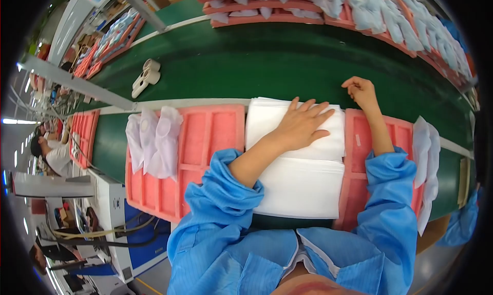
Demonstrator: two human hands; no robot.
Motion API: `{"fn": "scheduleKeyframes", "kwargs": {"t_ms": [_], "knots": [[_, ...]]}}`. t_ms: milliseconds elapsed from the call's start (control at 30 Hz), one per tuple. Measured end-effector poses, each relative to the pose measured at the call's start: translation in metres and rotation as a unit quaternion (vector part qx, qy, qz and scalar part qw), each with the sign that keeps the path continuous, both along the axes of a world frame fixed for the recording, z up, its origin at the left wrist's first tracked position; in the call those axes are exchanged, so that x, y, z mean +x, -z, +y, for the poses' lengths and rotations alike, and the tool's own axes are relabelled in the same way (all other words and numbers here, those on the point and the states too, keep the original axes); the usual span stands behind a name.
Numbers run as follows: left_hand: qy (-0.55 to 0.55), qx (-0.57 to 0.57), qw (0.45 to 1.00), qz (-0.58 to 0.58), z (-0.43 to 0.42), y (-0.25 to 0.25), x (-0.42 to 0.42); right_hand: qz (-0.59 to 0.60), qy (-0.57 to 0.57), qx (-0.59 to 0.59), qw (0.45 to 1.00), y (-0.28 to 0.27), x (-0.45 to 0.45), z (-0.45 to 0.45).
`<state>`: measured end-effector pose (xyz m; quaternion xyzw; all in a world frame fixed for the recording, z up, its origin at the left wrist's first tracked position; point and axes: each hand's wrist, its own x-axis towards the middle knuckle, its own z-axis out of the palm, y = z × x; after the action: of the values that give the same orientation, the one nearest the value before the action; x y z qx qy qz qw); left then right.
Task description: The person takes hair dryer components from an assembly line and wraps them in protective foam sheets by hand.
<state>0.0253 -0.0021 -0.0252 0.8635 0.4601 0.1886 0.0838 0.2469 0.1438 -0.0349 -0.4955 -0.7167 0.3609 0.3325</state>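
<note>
My left hand [303, 124] lies flat, fingers spread, on a stack of thin white sheets or flat bags [303, 187]; I cannot tell which. A crease or gap runs across the middle of the stack. My right hand [362, 93] hovers at the near edge of the green conveyor belt [241, 59], its fingers loosely bent and nothing visible in them. Left of the stack is a pink compartment tray [197, 136] holding several white-wrapped pieces [162, 141]. Another pink tray [354, 166] sits under my right forearm, with wrapped pieces [423, 156] at its right end.
A bare off-white plastic part [147, 78] with round openings lies on the belt at left. Stacked pink trays [267, 17] with wrapped pieces line the far side. A metal post [82, 84] slants in at left. Other people [54, 149] are at the far left.
</note>
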Motion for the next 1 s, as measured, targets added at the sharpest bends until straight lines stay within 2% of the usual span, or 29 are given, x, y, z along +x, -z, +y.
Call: {"fn": "scheduleKeyframes", "kwargs": {"t_ms": [333,433,500,567,633,667,733,767,800,833,867,900,967,1000], "knots": [[-0.015,-0.016,1.000,0.000,0.001,0.006,-0.001,0.006,0.003,-0.031,1.000,-0.004,-0.001,-0.003],[0.002,-0.004,0.999,-0.043,0.004,-0.010,-0.011,0.018,-0.006,-0.034,0.999,0.002,0.001,0.001],[-0.080,0.152,0.977,-0.128,0.017,-0.048,-0.028,0.032,-0.016,-0.037,0.999,0.005,0.002,0.003],[-0.109,0.239,0.929,-0.260,0.043,-0.088,-0.062,0.015,-0.012,-0.028,0.999,0.003,0.003,0.002],[-0.252,0.262,0.895,-0.257,0.066,-0.115,-0.108,0.021,-0.016,-0.037,0.999,0.004,0.004,0.002],[-0.359,0.213,0.892,-0.174,0.075,-0.128,-0.136,0.013,-0.016,-0.032,0.999,0.005,0.005,0.004],[-0.514,0.134,0.843,-0.084,0.089,-0.135,-0.199,0.009,-0.015,-0.024,1.000,0.005,0.003,0.004],[-0.567,0.132,0.810,-0.062,0.099,-0.120,-0.242,0.013,-0.017,-0.024,0.999,0.006,0.003,0.002],[-0.611,0.051,0.789,-0.030,0.103,-0.105,-0.289,0.018,-0.017,-0.022,0.999,0.005,0.003,0.002],[-0.643,0.036,0.765,0.023,0.108,-0.077,-0.342,0.021,-0.013,-0.017,1.000,0.004,0.003,0.002],[-0.661,0.023,0.750,0.008,0.099,-0.058,-0.374,0.015,-0.010,-0.015,1.000,0.005,0.002,0.001],[-0.711,-0.020,0.702,0.009,0.108,-0.026,-0.429,0.009,-0.006,-0.013,1.000,0.005,0.001,0.001],[-0.721,-0.033,0.680,-0.125,0.066,-0.026,-0.421,0.013,-0.001,-0.010,1.000,0.005,0.001,0.002],[-0.717,-0.034,0.685,-0.124,0.062,-0.028,-0.416,0.012,-0.004,-0.012,1.000,0.006,0.001,0.001]]}}
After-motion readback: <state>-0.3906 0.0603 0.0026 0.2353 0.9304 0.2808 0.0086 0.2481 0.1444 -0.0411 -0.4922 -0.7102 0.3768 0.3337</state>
